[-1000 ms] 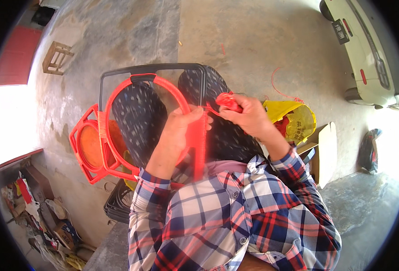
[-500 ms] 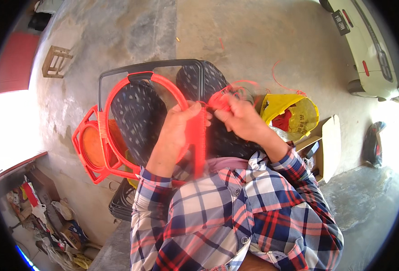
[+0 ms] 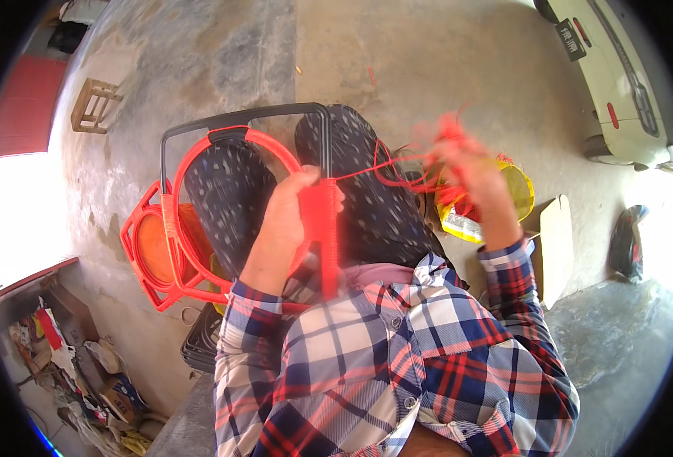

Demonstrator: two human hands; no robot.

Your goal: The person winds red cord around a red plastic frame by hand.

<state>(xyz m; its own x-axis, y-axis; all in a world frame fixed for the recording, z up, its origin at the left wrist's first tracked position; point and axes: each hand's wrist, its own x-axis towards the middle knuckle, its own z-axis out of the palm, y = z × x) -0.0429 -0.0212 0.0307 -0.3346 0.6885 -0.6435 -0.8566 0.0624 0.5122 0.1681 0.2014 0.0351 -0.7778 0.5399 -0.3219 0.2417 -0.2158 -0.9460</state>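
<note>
Fingers of the left hand [image 3: 284, 213] clamp the wrapped side of a red-and-black frame [image 3: 329, 236] | frame rests across the thighs [image 3: 359, 209], apparently braced against pull | right hand [image 3: 477, 174], motion-blurred, looks closed round bundled red cord [image 3: 374, 166], running straight from the frame, seemingly for tension

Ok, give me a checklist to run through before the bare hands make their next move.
1. Bare left hand gripping the black rectangular frame at its red-wrapped side: ok.
2. Bare right hand holding the loose bundle of thin red cord: ok, though motion-blurred.
3. Cord strand running straight from frame to right hand: ok.
4. No slack in the cord: not ok, loose loops hang beside the right hand.
5. Red wraps tight along that side: cannot tell, too blurred.
</note>
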